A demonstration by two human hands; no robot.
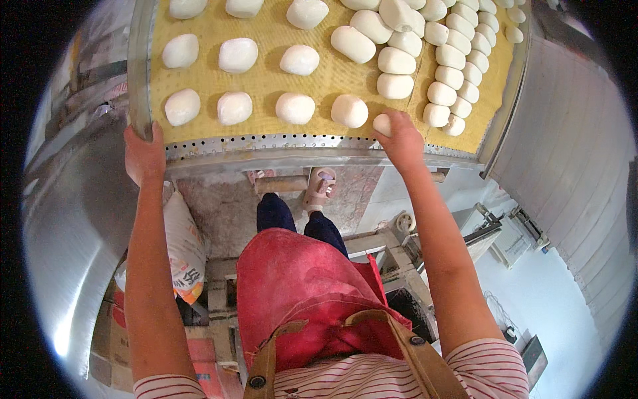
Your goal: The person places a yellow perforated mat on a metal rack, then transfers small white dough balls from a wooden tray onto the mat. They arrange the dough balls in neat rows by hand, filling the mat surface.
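Observation:
A perforated metal tray (299, 154) lined with yellow mesh cloth (259, 95) lies before me, bearing many pale dough buns. On its left part the buns stand apart in rows, such as the dough bun (295, 108); on the right they sit close together in columns, like the dough bun (396, 86). At the tray's near left corner, my left hand (144, 154) grips the metal rim. My right hand (401, 139) holds a small dough bun (383, 124) at the near edge, right of the nearest spaced row.
A curved metal surface (65, 239) is at left, a ribbed metal panel (563, 134) at right. Under the tray are a roller-like bar (281, 184), a filled white sack (184, 239) and a weighing scale (511, 242). My feet stand below the tray's near edge.

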